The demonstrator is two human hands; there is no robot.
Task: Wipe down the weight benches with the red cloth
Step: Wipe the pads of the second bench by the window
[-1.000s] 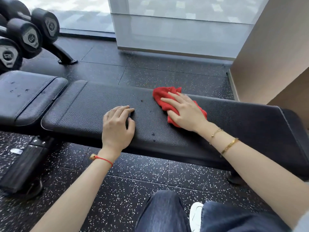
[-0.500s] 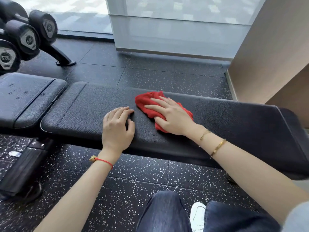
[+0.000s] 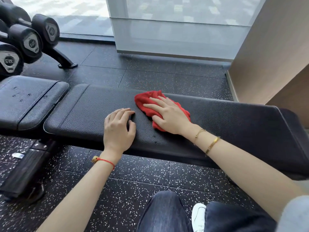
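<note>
R hand point(image 3: 168, 117) flat, fingers straight, pressing crumpled red cloth point(image 3: 147, 99) onto black padded leather bench point(image 3: 93, 111); L hand point(image 3: 117, 129) rests just left of it, fingers loosely bent, holding nothing.

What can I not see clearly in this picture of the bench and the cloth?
- Red cloth: much of it is hidden under the right hand, head view.
- Long bench pad: its right end is cut off by the frame edge.
- Dumbbells: label print too small to read; the rack is cut off at the left edge.
- Seat pad: its left part lies outside the frame.
</note>
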